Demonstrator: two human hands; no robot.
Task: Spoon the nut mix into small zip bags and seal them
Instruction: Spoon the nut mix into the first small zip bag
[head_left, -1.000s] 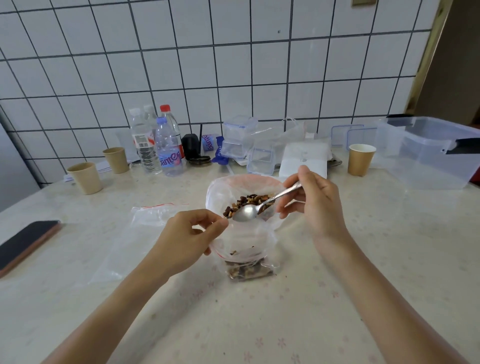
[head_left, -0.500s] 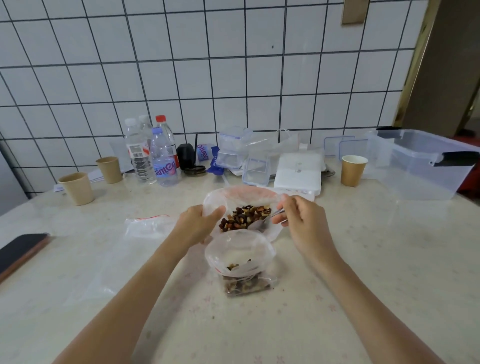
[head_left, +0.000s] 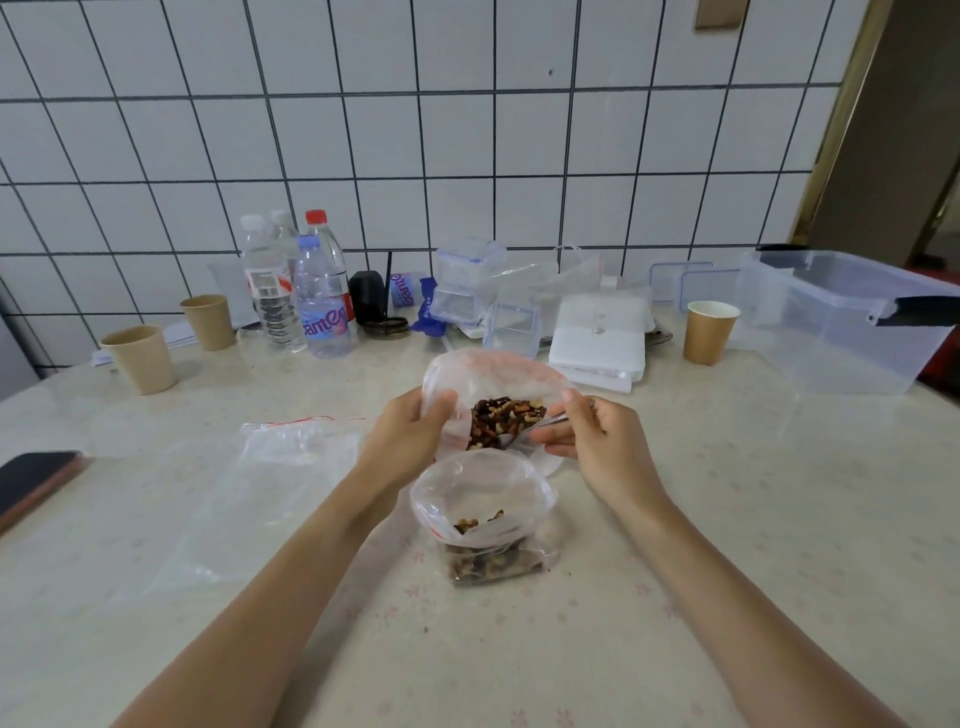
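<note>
A large clear bag (head_left: 493, 374) with the nut mix (head_left: 504, 421) stands open at the table's middle. My left hand (head_left: 410, 436) grips its left rim. My right hand (head_left: 597, 441) holds a metal spoon (head_left: 524, 434), whose bowl is dug into the nuts. Just in front stands a small zip bag (head_left: 483, 499), mouth open, with nuts in its bottom; neither hand touches it. An empty zip bag (head_left: 291, 447) with a red seal strip lies flat to the left.
Water bottles (head_left: 306, 296), paper cups (head_left: 143, 358) (head_left: 709, 332), small clear containers (head_left: 467, 291) and a white box (head_left: 597, 338) line the tiled wall. A big clear storage tub (head_left: 841, 322) sits at the right. A phone (head_left: 36, 478) lies at the left edge.
My left hand let go of the small bag's rim and took hold of the large bag's rim. The spoon moved from above the small bag into the nut mix.
</note>
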